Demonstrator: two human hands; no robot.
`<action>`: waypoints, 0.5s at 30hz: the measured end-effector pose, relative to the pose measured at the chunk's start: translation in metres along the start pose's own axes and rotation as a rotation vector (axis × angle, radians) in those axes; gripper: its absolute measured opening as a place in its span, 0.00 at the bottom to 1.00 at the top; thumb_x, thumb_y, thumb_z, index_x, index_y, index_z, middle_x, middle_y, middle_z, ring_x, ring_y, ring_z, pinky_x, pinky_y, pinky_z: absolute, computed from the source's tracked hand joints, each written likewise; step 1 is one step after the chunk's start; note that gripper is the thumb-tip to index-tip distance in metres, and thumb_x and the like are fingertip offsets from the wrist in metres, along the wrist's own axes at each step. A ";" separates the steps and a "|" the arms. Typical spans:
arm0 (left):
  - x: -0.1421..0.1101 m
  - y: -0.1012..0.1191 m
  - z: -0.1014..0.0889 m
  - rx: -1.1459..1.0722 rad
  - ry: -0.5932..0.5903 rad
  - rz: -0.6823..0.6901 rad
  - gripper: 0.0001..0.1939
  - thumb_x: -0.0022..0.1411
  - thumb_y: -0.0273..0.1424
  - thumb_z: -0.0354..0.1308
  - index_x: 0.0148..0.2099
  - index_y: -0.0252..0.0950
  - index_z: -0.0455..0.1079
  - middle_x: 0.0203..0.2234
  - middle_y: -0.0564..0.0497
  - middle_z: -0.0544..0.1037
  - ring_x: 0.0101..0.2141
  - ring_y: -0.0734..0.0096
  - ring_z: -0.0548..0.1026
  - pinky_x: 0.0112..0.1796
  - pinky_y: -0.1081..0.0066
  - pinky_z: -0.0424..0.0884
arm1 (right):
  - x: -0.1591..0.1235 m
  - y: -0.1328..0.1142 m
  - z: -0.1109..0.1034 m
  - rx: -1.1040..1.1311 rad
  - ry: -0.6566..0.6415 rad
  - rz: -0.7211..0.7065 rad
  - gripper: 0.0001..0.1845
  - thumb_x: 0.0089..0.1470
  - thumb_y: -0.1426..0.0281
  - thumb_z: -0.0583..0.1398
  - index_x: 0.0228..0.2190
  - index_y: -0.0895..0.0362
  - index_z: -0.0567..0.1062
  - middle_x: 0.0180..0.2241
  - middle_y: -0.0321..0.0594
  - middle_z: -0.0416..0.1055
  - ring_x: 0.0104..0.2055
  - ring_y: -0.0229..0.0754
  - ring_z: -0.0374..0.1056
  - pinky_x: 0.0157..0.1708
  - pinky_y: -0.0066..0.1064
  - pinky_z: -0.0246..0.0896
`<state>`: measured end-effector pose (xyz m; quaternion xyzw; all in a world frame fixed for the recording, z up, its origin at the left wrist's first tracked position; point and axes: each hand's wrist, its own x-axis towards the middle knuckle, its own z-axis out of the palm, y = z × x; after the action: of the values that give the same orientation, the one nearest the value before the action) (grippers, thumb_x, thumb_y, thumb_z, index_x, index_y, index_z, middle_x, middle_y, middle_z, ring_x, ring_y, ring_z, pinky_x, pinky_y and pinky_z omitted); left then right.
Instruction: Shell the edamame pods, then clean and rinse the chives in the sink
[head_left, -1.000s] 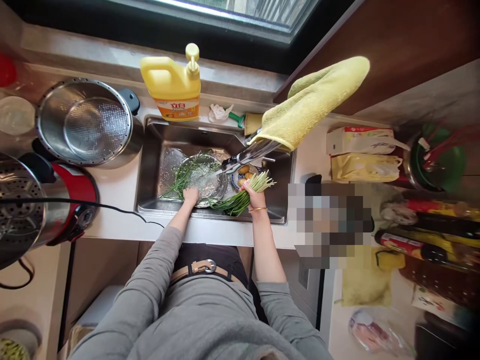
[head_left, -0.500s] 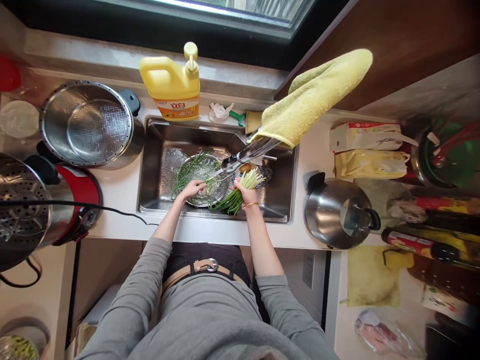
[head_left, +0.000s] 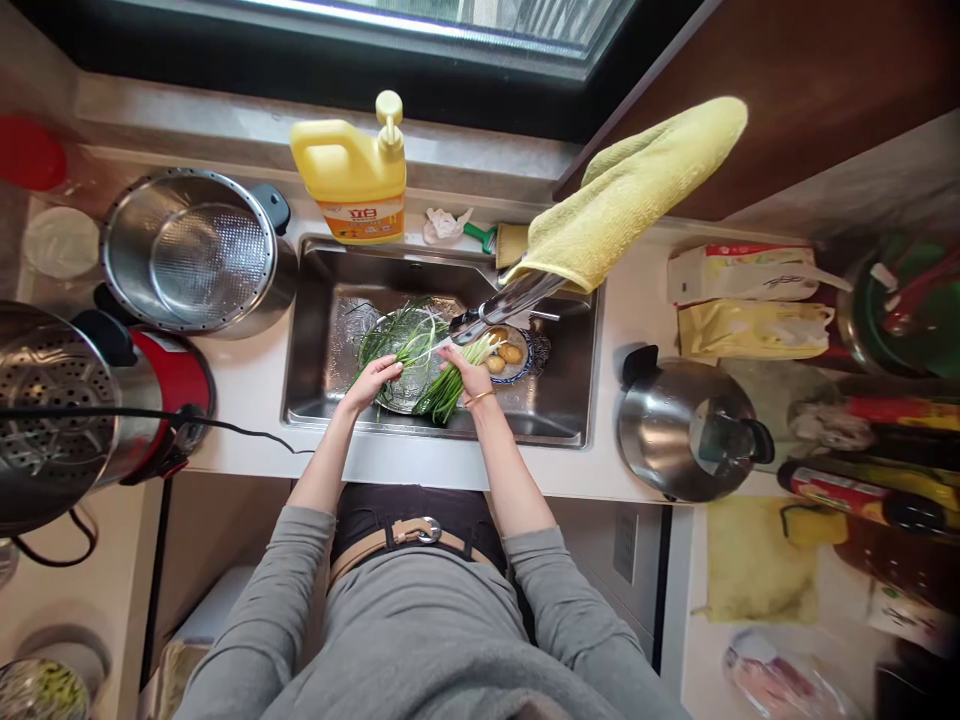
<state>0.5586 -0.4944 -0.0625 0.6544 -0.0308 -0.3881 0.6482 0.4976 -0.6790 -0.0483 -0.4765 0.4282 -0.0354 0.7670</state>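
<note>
Both hands are over the steel sink. My left hand is closed on a few thin chives, their green leaves trailing to the left. My right hand grips a thicker bunch of chives, pale ends pointing up and right, green leaves down and left. Its fingertips are close to the stalks in my left hand, just under the tap; whether they touch them I cannot tell. Beneath the hands lies a round basin, partly hidden by the greens. A blue-rimmed bowl with potatoes sits to the right.
A yellow cloth drapes over the tap. Behind the sink stand a yellow detergent jug and a green-handled brush. Steel pots and a red-based cooker are at left, a lidded steel pot at right.
My right hand has moved left with its bunch, close to my left hand, uncovering the potatoes. The stalks in my left hand are now raised, white ends showing near the tap.
</note>
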 end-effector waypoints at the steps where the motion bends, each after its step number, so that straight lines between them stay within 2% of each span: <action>1: -0.001 0.000 -0.001 0.000 0.010 0.001 0.20 0.50 0.45 0.63 0.26 0.35 0.61 0.22 0.56 0.63 0.26 0.77 0.62 0.31 0.73 0.61 | -0.001 -0.001 0.002 -0.003 -0.059 0.015 0.18 0.34 0.63 0.71 0.29 0.59 0.79 0.36 0.43 0.79 0.27 0.35 0.70 0.28 0.29 0.70; 4: -0.002 0.001 0.002 0.047 0.000 0.004 0.19 0.51 0.45 0.62 0.26 0.35 0.63 0.22 0.56 0.64 0.26 0.76 0.63 0.31 0.73 0.61 | -0.003 -0.001 0.009 0.028 -0.130 0.067 0.18 0.33 0.63 0.71 0.29 0.58 0.80 0.36 0.40 0.79 0.26 0.34 0.69 0.26 0.27 0.69; 9: -0.001 0.000 0.015 0.191 -0.105 0.023 0.18 0.55 0.45 0.60 0.30 0.34 0.68 0.23 0.55 0.69 0.28 0.74 0.67 0.33 0.73 0.64 | 0.002 0.002 0.015 0.052 -0.063 0.068 0.15 0.33 0.68 0.71 0.28 0.57 0.78 0.32 0.38 0.77 0.28 0.37 0.70 0.27 0.30 0.70; 12: -0.001 0.002 0.020 0.176 -0.137 0.038 0.18 0.56 0.44 0.60 0.38 0.33 0.73 0.33 0.50 0.76 0.37 0.67 0.73 0.42 0.70 0.67 | 0.003 0.002 0.015 0.019 -0.031 0.049 0.12 0.37 0.66 0.70 0.25 0.57 0.75 0.27 0.38 0.74 0.28 0.39 0.70 0.30 0.34 0.72; 15: 0.003 0.006 0.025 0.127 -0.109 0.077 0.21 0.58 0.44 0.59 0.46 0.33 0.73 0.43 0.46 0.78 0.47 0.62 0.73 0.50 0.67 0.66 | 0.000 0.001 0.015 -0.021 -0.090 0.006 0.15 0.37 0.62 0.70 0.26 0.56 0.74 0.26 0.36 0.73 0.27 0.39 0.68 0.30 0.35 0.72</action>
<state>0.5495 -0.5177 -0.0551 0.6704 -0.1156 -0.3951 0.6174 0.5072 -0.6679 -0.0467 -0.4844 0.3951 -0.0069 0.7805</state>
